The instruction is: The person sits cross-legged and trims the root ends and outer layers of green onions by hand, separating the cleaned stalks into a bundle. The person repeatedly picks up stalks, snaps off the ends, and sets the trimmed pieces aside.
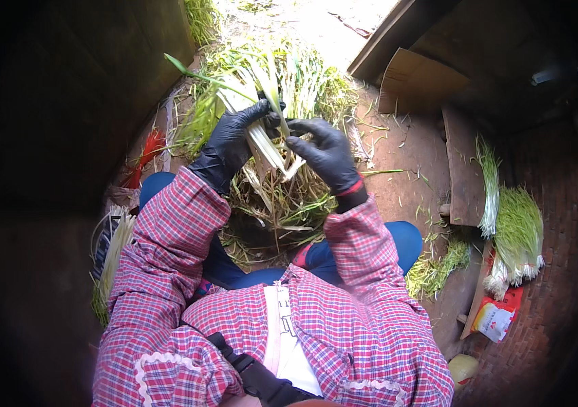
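Black gloves cover both of my hands, which are raised over a heap of green and pale leafy stalks (312,85) between my knees. My left hand (229,141) is closed round a small bunch of pale stalks (266,148), whose whitish ends point down toward me. One long green leaf (200,76) sticks out of the bunch to the upper left. Beside it, my right hand (323,149) pinches a single pale stalk (283,122) between thumb and fingers. Dry, brownish strands (262,197) hang or lie just below the hands.
At the right, tied-looking bunches of green stalks with white ends (516,237) lie by a board (464,169), near a red packet (496,319). Red strings (146,156) and more pale stalks (118,247) are at my left. A cardboard piece (418,81) leans at the far right.
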`<action>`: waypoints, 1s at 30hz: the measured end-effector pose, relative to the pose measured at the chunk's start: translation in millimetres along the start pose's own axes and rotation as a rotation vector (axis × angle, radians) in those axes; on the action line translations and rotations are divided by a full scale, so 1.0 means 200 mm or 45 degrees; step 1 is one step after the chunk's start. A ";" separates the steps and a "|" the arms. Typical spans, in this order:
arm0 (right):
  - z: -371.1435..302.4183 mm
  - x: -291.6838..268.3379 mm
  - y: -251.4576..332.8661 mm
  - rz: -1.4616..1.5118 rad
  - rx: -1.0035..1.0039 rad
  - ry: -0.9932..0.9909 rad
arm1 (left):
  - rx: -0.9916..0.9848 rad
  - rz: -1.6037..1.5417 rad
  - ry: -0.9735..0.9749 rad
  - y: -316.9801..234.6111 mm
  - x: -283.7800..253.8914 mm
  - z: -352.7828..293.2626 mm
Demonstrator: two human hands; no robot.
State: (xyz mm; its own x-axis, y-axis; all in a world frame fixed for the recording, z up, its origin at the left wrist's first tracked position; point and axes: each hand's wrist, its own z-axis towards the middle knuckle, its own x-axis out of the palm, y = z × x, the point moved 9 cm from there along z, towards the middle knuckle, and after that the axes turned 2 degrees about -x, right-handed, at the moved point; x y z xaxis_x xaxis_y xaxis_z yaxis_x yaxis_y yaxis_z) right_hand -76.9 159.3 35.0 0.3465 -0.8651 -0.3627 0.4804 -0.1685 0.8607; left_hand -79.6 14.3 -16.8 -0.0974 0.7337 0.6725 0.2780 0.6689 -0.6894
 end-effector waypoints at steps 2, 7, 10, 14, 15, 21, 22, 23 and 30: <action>0.02 0.10 -0.11 0.551 0.315 -0.151 | 0.052 -0.095 0.108 0.00 0.04 0.00; -0.16 -0.22 -0.27 0.687 0.265 -0.718 | 0.042 0.099 0.017 0.01 0.00 -0.01; -0.23 -0.58 -0.27 0.743 0.119 -1.024 | -0.074 0.156 -0.026 -0.02 -0.03 -0.04; -0.14 -0.71 -0.12 0.708 0.001 -1.124 | -0.006 -0.078 -0.062 -0.12 -0.06 -0.10; -0.05 -0.56 -0.03 0.529 -0.022 -0.745 | -0.010 -0.014 0.116 -0.10 0.02 -0.11; -0.10 0.18 -0.04 0.506 0.435 0.201 | -0.087 0.051 -0.030 -0.06 -0.02 -0.10; -0.17 0.18 -0.05 0.589 0.505 0.210 | -0.055 -0.131 0.130 -0.11 0.02 -0.11; -0.23 0.16 -0.08 0.584 0.606 0.198 | 0.037 -0.060 0.126 -0.14 0.01 -0.11; -0.19 0.08 -0.06 0.261 0.420 0.193 | -0.186 -0.032 0.267 0.07 0.11 -0.13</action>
State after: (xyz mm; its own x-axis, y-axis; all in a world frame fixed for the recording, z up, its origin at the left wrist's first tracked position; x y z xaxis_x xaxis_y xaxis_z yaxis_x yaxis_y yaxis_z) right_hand -47.9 165.7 5.2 0.5344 -0.8213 -0.1995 0.1140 -0.1638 0.9799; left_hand -52.7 36.2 -3.7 0.0904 0.6657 0.7407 0.4145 0.6511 -0.6358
